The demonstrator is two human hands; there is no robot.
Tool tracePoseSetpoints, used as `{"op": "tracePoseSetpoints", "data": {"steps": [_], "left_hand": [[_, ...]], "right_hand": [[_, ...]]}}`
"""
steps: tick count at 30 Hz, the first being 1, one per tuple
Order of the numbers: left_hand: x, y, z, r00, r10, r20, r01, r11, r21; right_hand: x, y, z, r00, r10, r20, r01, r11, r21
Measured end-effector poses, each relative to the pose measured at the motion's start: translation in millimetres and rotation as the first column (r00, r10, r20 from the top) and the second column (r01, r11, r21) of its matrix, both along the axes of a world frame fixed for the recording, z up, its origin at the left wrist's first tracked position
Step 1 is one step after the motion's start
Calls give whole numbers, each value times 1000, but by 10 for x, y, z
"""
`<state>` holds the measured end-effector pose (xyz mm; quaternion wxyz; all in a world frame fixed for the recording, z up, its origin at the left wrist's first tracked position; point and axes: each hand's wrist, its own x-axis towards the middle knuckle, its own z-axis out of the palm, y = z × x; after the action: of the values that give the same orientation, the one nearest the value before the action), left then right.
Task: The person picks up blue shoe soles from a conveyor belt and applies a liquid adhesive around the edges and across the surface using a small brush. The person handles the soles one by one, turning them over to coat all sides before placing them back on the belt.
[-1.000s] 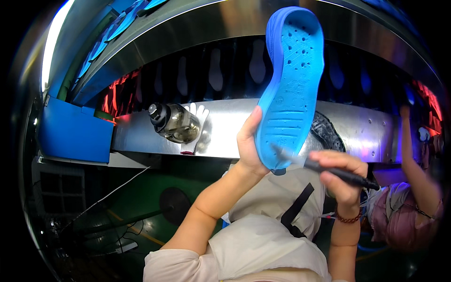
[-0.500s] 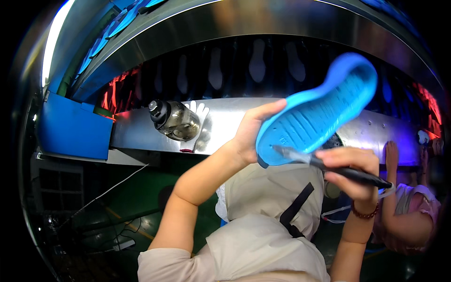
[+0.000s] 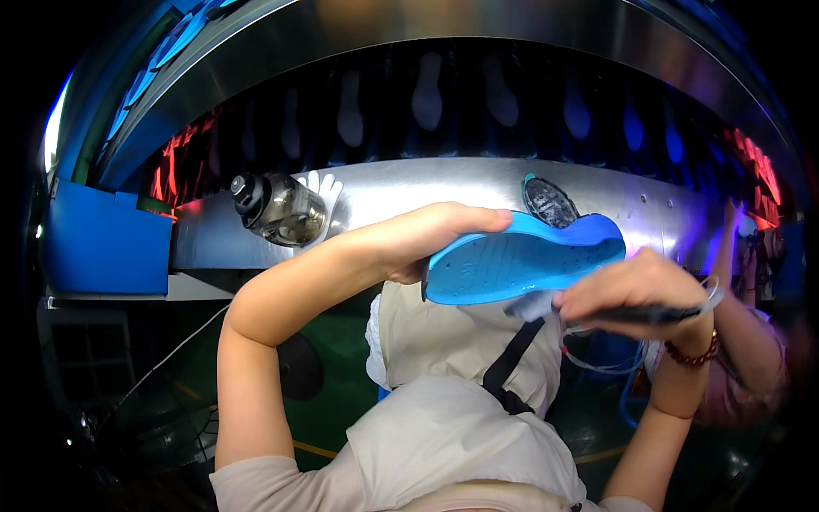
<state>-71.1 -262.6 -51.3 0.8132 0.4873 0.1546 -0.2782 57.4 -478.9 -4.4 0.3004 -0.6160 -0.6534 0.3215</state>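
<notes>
My left hand (image 3: 426,237) grips a bright blue shoe sole (image 3: 520,260) by its left end, thumb on the upper rim and fingers underneath. The sole lies tilted in the air with its ridged, hollow inside facing me. In my right hand (image 3: 636,286) is a brush (image 3: 533,305) with a dark handle and a pale, translucent tip, smeared by motion. That tip is at the sole's lower edge; whether it touches is unclear. A thin clear tube or cord hangs about my right hand. Behind the sole, an oval dark pad or dish (image 3: 550,202) with whitish smears lies on the metal ledge.
A dark-capped clear bottle (image 3: 290,209) and white gloves (image 3: 326,189) stand on the metal ledge (image 3: 409,183) at left. Beyond it runs a dark channel with a row of soles (image 3: 428,94). A blue metal box (image 3: 107,235) is far left. Another person's arm (image 3: 749,337) is at right.
The sole has come down and turned flatter, uncovering the oval pad behind it. My right hand with the brush has shifted to the sole's lower edge. The view has swung slightly right.
</notes>
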Motion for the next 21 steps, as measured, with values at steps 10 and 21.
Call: {"op": "tracePoseSetpoints", "data": {"steps": [10, 21], "left_hand": [[-97, 40, -192, 990, 135, 37, -124, 967, -223], [121, -88, -493, 960, 275, -47, -261, 829, -494]], "right_hand": [[130, -102, -5, 961, -173, -217, 211, 964, 165], [-11, 71, -936, 492, -848, -194, 812, 367, 454]]}}
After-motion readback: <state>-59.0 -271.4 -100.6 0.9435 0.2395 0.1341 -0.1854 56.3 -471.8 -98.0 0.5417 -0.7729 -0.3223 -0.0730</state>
